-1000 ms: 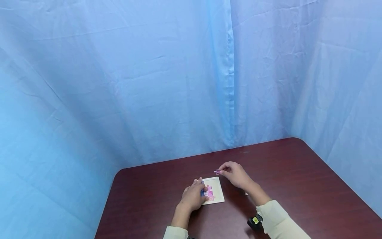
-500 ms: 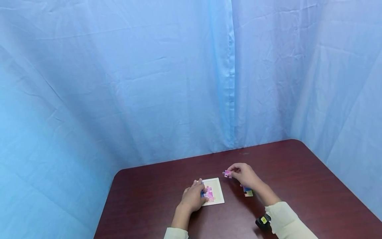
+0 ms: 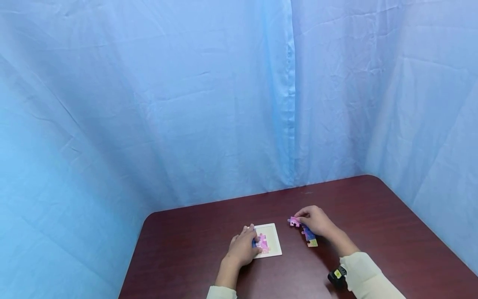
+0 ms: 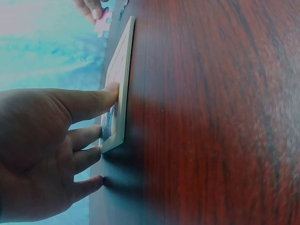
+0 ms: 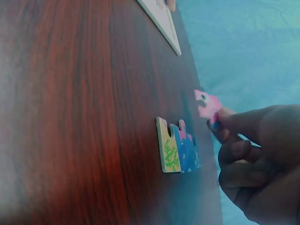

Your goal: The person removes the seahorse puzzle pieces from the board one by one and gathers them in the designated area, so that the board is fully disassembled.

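My right hand pinches a pink jigsaw puzzle piece between thumb and fingertip, held above the table. An eye-like spot shows on that pink piece in the right wrist view. Just below the hand, blue and yellow puzzle pieces with a green plant print lie side by side. My left hand rests on the left part of a pale square puzzle tray, its thumb on pieces inside. In the tray, pink pieces show beside the hand; others are partly hidden under it.
The dark red-brown table reaches around both hands, with a rounded corner at the back right. Blue curtains hang behind and on both sides. A black device is strapped to the right wrist.
My right hand has moved right, away from the tray, carrying the pink piece toward the blue and yellow pieces, which have come into view. The left hand has stayed on the tray.
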### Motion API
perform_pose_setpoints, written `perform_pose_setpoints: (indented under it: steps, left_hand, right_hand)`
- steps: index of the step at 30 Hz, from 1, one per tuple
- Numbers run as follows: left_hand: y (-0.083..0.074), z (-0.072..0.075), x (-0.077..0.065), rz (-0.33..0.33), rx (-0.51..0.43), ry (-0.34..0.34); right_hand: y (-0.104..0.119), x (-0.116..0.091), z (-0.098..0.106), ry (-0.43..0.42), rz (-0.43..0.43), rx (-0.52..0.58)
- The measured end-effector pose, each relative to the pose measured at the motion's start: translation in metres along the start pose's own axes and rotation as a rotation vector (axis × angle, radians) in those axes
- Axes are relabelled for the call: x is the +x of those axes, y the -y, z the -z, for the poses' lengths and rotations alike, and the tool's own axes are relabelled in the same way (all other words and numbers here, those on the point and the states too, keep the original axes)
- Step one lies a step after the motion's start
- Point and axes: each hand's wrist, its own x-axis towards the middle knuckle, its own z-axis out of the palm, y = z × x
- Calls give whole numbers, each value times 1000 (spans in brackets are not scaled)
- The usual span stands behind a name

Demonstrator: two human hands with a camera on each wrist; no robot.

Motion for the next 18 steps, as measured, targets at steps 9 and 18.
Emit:
perform_pose_setpoints:
  steps: [9, 18]
  left_hand:
    - [0, -2, 0, 13, -43, 10]
    - [-1, -2, 1, 9, -49, -3]
  right_hand:
    - [-2, 8, -2, 48, 19, -79]
    - [-4, 15, -4, 38, 14, -91]
